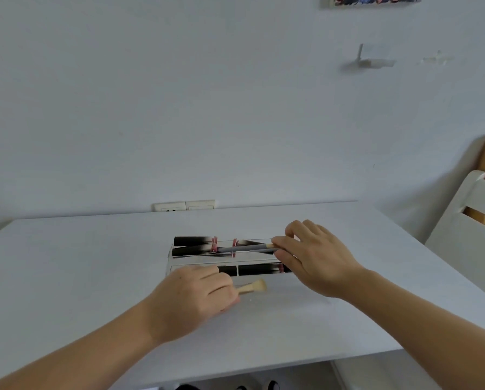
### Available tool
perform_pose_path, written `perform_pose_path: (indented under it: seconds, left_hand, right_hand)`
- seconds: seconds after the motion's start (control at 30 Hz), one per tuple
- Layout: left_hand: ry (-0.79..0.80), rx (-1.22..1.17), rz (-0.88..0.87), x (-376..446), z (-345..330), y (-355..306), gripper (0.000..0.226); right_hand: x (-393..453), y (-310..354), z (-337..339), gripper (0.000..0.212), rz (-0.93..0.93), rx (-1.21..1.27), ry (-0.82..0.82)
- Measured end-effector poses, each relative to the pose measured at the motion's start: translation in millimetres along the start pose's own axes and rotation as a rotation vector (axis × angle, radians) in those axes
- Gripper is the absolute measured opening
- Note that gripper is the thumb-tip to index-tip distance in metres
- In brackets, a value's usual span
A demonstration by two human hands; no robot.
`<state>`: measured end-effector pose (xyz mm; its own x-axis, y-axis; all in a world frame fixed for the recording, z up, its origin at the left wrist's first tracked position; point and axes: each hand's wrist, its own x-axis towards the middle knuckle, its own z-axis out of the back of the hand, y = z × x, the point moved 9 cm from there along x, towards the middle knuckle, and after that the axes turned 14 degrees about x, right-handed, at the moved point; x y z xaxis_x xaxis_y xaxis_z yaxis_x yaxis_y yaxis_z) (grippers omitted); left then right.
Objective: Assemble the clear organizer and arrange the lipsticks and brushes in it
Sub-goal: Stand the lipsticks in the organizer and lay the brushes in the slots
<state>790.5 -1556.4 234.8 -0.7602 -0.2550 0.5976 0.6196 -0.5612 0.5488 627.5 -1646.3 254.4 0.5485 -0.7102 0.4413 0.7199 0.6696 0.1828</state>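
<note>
Left hand (pixel 192 295) pinches tan brush (pixel 252 287); right hand (pixel 313 256) pinches grey brush (pixel 245 248) over organizer (pixel 170 261).

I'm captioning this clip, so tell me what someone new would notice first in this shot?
Two bare hands work over a clear organizer mid-table, with black lipsticks lying inside. The right hand holds a grey-handled brush over its back row; the left hand grips a pale brush on the white table in front.

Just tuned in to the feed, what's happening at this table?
A person is filling a clear plastic organizer on the white table. Black lipstick tubes already lie in it. The right hand lays a slim grey-handled brush across it, while the left hand grips a short tan-bristled brush beside it.
</note>
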Motion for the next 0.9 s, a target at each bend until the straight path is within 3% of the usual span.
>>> perform_pose_path:
  seconds: [0.33, 0.57, 0.73, 0.9]
  left_hand:
    - [0.032, 0.024, 0.089, -2, -9, 8, 0.032]
    - [-0.030, -0.022, 0.235, -6, -7, 20, 0.049]
    - [0.027, -0.064, 0.319, -8, -10, 27, 0.062]
    - [0.026, -0.099, 0.400, -8, -4, 39, 0.060]
  right_hand:
    - [-12, 3, -13, 0.041, 0.007, 0.041, -0.094]
    - [-7, 12, -16, 0.045, 0.020, 0.138, -0.010]
    - [0, 27, -22, 0.046, 0.066, 0.195, 0.056]
    - [0, 27, -4, 0.038, 0.128, 0.215, -0.100]
